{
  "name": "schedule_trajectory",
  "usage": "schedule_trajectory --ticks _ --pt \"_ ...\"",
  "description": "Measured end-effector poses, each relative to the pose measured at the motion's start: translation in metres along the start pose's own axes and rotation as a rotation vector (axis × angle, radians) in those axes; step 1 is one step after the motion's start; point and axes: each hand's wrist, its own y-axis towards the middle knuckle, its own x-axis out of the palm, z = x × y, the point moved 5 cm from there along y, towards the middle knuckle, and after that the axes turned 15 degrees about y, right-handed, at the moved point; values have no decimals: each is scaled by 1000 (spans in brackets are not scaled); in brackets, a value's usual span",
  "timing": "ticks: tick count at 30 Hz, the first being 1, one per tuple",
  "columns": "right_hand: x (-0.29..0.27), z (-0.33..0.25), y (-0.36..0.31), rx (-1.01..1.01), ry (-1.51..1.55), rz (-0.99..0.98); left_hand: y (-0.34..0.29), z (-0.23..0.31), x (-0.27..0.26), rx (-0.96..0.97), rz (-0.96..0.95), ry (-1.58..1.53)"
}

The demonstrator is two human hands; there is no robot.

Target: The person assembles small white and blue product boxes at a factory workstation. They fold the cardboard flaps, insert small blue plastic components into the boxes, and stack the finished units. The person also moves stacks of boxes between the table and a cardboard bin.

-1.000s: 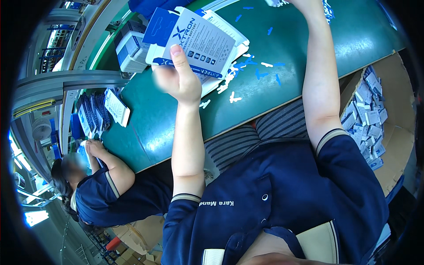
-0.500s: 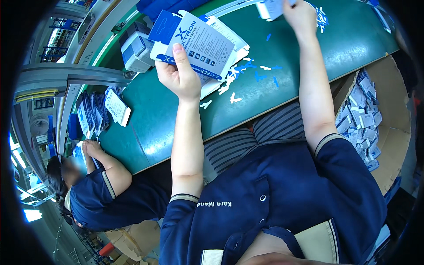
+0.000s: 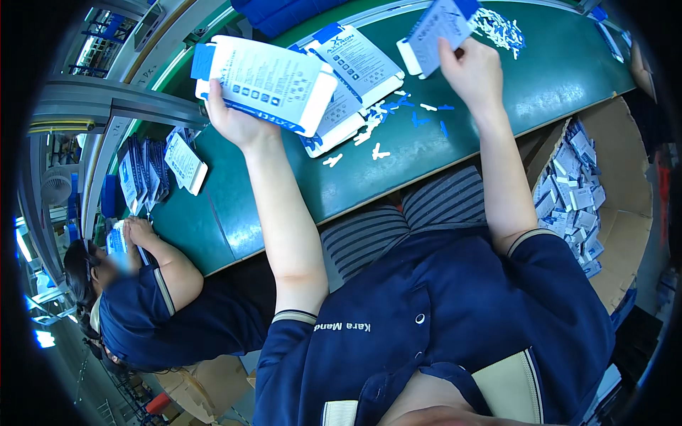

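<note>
My left hand is closed on the lower left edge of a flat white-and-blue carton, held above the table. Partly under it, more flat cartons lie in overlapping piles. Another white-and-blue carton is pinched in my right hand over the far side of the table. Small white and blue cardboard scraps are strewn between my hands. A denser heap of scraps lies just beyond my right hand.
The green table runs across in front of me. At the right stands a large cardboard box filled with cartons. A co-worker sits at the left, near stacked cartons. A blue bin is at the back.
My left hand has moved left, and its carton now tilts down to the right. My right hand has come nearer and a little left, bringing its carton further into view.
</note>
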Motion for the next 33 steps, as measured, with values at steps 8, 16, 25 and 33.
schedule_trajectory --ticks 8,16,25,33 --pt "-50 7 3 -147 -196 186 11 3 -20 -219 -109 -637" --pt "10 -49 -30 -144 711 -235 19 -7 -25 -344 -95 -829" --pt "50 -58 -54 -132 894 -637 18 -7 -27 -345 -80 -845" --pt "23 -59 -51 -100 918 -794 15 -7 -24 -357 -95 -808"
